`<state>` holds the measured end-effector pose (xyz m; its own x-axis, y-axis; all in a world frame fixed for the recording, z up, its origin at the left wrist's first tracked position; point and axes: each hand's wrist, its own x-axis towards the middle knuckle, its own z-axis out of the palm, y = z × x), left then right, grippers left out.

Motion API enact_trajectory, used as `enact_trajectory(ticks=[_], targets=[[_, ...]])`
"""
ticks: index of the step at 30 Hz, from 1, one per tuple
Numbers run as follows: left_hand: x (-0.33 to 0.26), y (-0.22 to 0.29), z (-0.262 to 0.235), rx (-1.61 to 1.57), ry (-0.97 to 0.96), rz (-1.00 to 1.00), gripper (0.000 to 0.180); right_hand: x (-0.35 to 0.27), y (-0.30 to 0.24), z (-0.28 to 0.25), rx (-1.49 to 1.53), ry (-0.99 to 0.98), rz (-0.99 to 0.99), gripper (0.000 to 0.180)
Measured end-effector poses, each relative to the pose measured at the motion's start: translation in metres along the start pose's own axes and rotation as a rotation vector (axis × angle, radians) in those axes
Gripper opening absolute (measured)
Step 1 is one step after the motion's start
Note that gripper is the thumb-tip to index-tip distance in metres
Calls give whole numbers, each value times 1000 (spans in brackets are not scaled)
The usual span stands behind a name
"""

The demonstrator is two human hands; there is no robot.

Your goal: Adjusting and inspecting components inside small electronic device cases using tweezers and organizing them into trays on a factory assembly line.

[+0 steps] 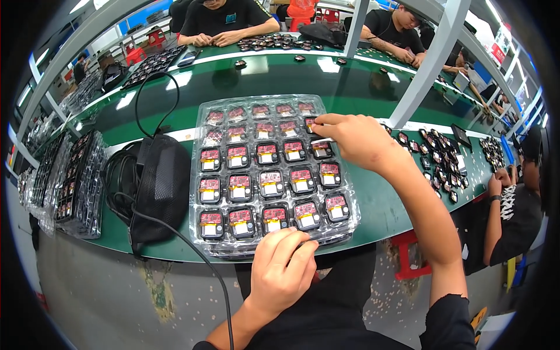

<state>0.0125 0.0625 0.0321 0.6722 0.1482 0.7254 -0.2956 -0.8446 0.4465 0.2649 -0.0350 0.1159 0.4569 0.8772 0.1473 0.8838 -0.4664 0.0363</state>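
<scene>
In front of me a clear plastic tray (pixel 224 169) holds rows of small square black casings with red circuit boards and a silvery white part inside, such as this casing (pixel 272 184). My right hand (pixel 364 143) reaches over the tray's right side, its fingertips closed at a casing (pixel 310 125) in the second row from the far edge. A thin whitish piece shows below those fingertips; its kind is unclear. My left hand (pixel 283 271) is at the tray's near edge, fingers curled together; what they hold, if anything, is hidden.
A black bag (pixel 160 186) with a cable (pixel 204 256) lies left of the tray. Stacked filled trays (pixel 79 181) stand farther left. Loose casings (pixel 440 154) are heaped at right. A grey post (pixel 429 64) rises beyond my right hand. Co-workers sit across and at right.
</scene>
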Motion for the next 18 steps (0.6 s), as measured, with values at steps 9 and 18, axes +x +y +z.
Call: enact_trajectory(ticks=[9, 18], targets=[[0, 4, 1, 20, -4, -2, 28, -1, 33, 9, 350, 204, -5, 47], [-2, 11, -1, 54, -18, -24, 31, -81, 20, 80, 46, 157, 572, 21]])
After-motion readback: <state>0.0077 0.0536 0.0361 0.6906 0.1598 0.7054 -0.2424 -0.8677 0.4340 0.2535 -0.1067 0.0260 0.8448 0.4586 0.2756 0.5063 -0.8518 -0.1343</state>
